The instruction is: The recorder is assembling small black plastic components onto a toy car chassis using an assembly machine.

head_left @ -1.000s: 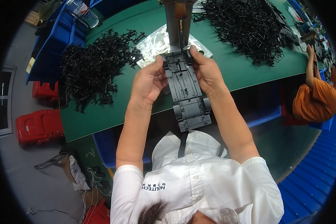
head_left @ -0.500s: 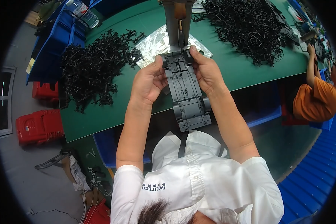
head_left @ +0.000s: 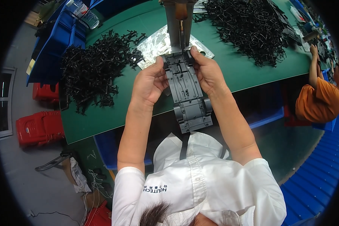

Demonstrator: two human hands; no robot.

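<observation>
Between my two hands is a long dark grey plastic toy-car chassis [head_left: 184, 88], with wheel-arch shapes along its sides and small screw posts on its face. My left hand [head_left: 151, 81] grips its far left corner, thumb on the edge and fingers curled beneath. My right hand [head_left: 208, 73] holds the far right corner the same way. The far end of the chassis sits right under the tip of an upright metal machine head [head_left: 180, 26], which has a copper-coloured part inside. Whether the tip touches the plastic I cannot tell. The chassis's near end reaches past the table edge toward my body.
Heaps of small black plastic parts lie on the green table [head_left: 139, 116]: one pile [head_left: 98, 71] at left, a bigger pile [head_left: 248, 30] at far right. A shiny silver sheet [head_left: 150, 47] lies under the machine. Blue bins [head_left: 56, 49] and red stools [head_left: 39, 128] stand left. A person in orange [head_left: 318, 100] works at right.
The chassis and both hands have shifted very slightly to the left. My grip is the same.
</observation>
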